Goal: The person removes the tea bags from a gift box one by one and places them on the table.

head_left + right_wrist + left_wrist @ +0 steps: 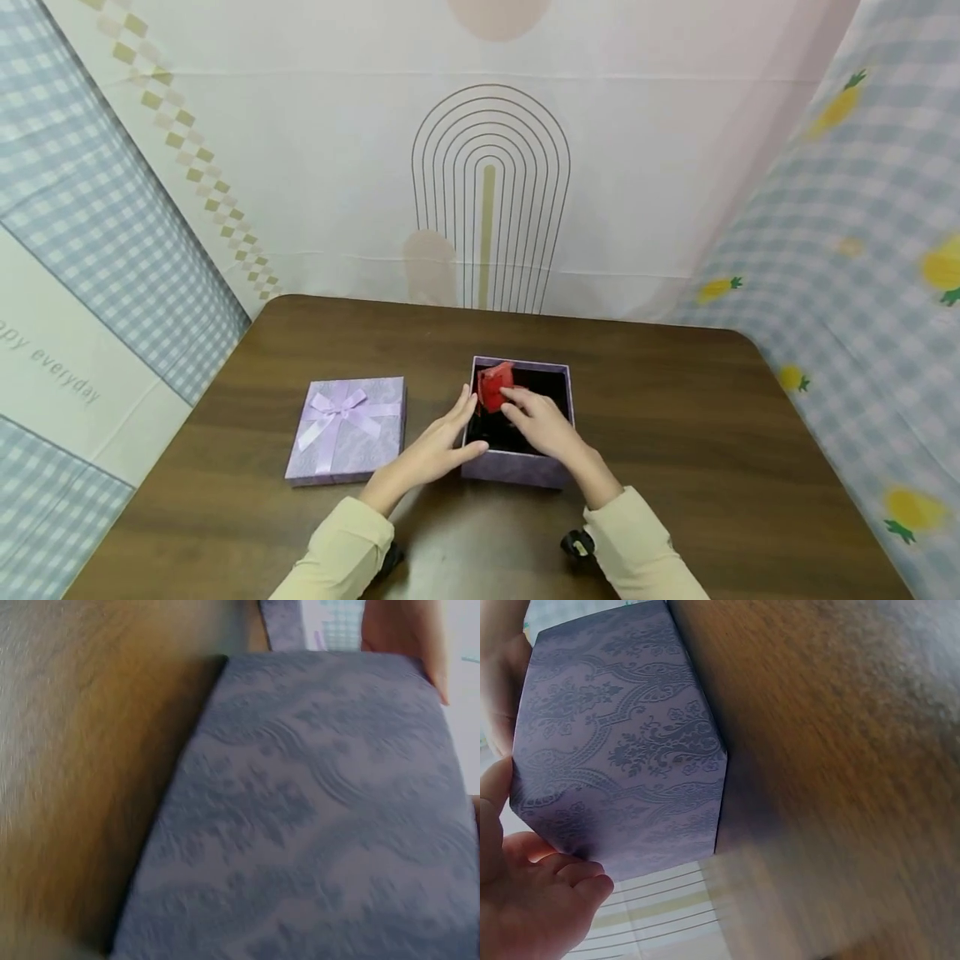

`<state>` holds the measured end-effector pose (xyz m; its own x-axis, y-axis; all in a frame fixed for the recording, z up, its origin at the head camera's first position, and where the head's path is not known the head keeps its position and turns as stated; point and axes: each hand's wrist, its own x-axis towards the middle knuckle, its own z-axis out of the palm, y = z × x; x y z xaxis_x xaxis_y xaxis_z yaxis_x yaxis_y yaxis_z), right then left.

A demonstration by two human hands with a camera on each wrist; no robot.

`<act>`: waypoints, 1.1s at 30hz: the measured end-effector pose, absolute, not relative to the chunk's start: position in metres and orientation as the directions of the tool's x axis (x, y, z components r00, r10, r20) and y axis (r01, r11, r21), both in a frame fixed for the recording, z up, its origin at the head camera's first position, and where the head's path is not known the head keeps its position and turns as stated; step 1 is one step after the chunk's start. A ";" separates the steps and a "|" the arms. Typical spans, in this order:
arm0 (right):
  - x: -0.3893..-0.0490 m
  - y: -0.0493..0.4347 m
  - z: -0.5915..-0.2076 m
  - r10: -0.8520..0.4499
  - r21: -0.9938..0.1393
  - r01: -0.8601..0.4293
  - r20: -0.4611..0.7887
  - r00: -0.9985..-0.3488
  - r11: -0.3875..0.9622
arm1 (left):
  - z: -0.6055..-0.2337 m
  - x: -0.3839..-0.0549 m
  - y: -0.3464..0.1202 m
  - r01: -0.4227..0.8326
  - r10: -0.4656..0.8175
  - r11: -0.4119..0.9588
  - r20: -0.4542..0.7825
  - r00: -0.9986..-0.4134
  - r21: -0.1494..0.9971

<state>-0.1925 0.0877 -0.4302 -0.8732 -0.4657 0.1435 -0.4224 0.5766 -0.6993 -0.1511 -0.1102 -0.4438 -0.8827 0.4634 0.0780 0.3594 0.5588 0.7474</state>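
Note:
In the head view, a purple patterned gift box [513, 469] stands uncovered on the table, its inside black. My left hand [442, 442] rests against the box's left side, with fingers fairly straight and the thumb near the front rim. The left wrist view shows that hand [540, 892] touching the box's patterned wall [622, 735]. My right hand [546, 427] reaches over the front rim, its fingertips at a small red, sheer-looking pouch [491, 385] in the box's left part. It seems to pinch the pouch's right edge. The right wrist view shows mostly box wall [315, 802].
Left of the box lies its purple lid [382, 446], topped with a lilac ribbon bow [343, 408]. Both stand on a dark brown wooden table [675, 442]. Behind the table hangs a pale printed cloth [337, 167], with checked cloth on both sides.

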 end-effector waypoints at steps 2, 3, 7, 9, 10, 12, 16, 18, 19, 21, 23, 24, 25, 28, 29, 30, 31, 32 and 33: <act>-0.191 0.096 -0.425 -0.422 -0.710 -0.422 0.192 -0.886 0.564 | -0.444 -0.152 -0.110 0.363 0.467 0.557 0.080 -0.881 0.747; -0.190 0.100 -0.423 -0.399 -0.716 -0.420 0.212 -0.892 0.558 | -0.444 -0.153 -0.110 0.365 0.469 0.556 0.081 -0.880 0.747; -0.186 0.121 -0.421 -0.301 -0.764 -0.375 0.246 -0.921 0.524 | -0.445 -0.153 -0.110 0.368 0.473 0.563 0.077 -0.878 0.740; -0.183 0.133 -0.421 -0.253 -0.807 -0.331 0.232 -0.939 0.490 | -0.446 -0.153 -0.110 0.371 0.476 0.561 0.078 -0.876 0.740; -0.182 0.139 -0.421 -0.230 -0.832 -0.301 0.215 -0.949 0.465 | -0.446 -0.153 -0.109 0.371 0.478 0.561 0.077 -0.875 0.740; -0.179 0.150 -0.421 -0.200 -0.880 -0.255 0.188 -0.962 0.402 | -0.447 -0.154 -0.109 0.376 0.478 0.558 0.084 -0.874 0.739; -0.175 0.168 -0.423 -0.159 -0.947 -0.185 0.147 -0.976 0.262 | -0.448 -0.153 -0.111 0.376 0.471 0.556 0.091 -0.877 0.741; -0.173 0.175 -0.425 -0.122 -0.967 -0.163 0.141 -0.982 0.196 | -0.449 -0.152 -0.112 0.377 0.471 0.557 0.093 -0.877 0.740; -0.173 0.179 -0.426 -0.096 -0.973 -0.154 0.139 -0.986 0.171 | -0.449 -0.152 -0.112 0.376 0.471 0.557 0.091 -0.877 0.740; -0.172 0.186 -0.428 -0.030 -0.982 -0.140 0.137 -0.990 0.125 | -0.449 -0.153 -0.111 0.379 0.474 0.557 0.092 -0.876 0.739; -0.172 0.192 -0.431 0.033 -0.986 -0.130 0.134 -0.990 0.101 | -0.450 -0.152 -0.112 0.375 0.472 0.557 0.090 -0.877 0.741; -0.172 0.194 -0.432 0.064 -0.988 -0.123 0.129 -0.990 0.094 | -0.450 -0.151 -0.112 0.375 0.471 0.556 0.091 -0.878 0.742; -0.173 0.197 -0.433 0.094 -0.990 -0.113 0.121 -0.988 0.090 | -0.450 -0.151 -0.112 0.375 0.470 0.554 0.092 -0.878 0.743; -0.175 0.206 -0.438 0.158 -0.992 -0.073 0.089 -0.983 0.101 | -0.450 -0.151 -0.112 0.374 0.468 0.551 0.094 -0.878 0.746; -0.176 0.209 -0.440 0.172 -0.992 -0.057 0.075 -0.982 0.108 | -0.450 -0.151 -0.112 0.375 0.469 0.551 0.095 -0.878 0.746; -0.177 0.212 -0.443 0.182 -0.993 -0.033 0.054 -0.982 0.115 | -0.450 -0.151 -0.112 0.374 0.469 0.550 0.095 -0.878 0.746; -0.178 0.215 -0.445 0.186 -0.992 -0.013 0.036 -0.982 0.127 | -0.449 -0.151 -0.112 0.375 0.470 0.550 0.094 -0.878 0.746; -0.180 0.218 -0.448 0.187 -0.990 0.006 0.020 -0.982 0.139 | -0.449 -0.152 -0.112 0.375 0.470 0.551 0.094 -0.877 0.746; -0.181 0.220 -0.451 0.183 -0.988 0.025 0.004 -0.983 0.156 | -0.449 -0.152 -0.112 0.376 0.471 0.551 0.094 -0.877 0.745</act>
